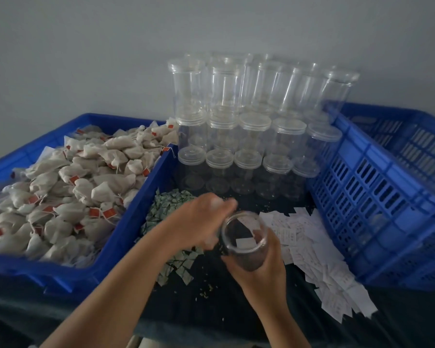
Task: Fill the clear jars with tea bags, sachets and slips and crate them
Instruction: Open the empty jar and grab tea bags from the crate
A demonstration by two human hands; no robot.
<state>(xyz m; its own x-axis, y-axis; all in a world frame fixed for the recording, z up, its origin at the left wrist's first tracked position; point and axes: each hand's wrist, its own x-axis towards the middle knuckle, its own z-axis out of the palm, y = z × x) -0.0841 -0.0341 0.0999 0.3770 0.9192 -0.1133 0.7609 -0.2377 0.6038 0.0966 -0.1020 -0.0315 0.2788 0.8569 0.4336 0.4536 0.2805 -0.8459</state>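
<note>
A person's right hand (261, 272) grips an open clear jar (246, 257) from below, fingers wrapped round its wall, tilting its mouth up toward the camera above a dark-covered counter (211, 310). White slips (244, 243) show inside the jar. The left hand (199, 219) reaches across to the jar's rim; it is blurred, and it cannot be told whether its fingers hold anything. Just left of the jar lies a heap of green sachets (168, 209); farther left, a blue tray (126, 222) is piled with tea bags (60, 187). Loose paper slips (312, 247) spread just right of the jar, and a slotted blue crate (377, 197) stands beyond them. Behind the jar, lidded clear jars (249, 136) are stacked against the wall.
</note>
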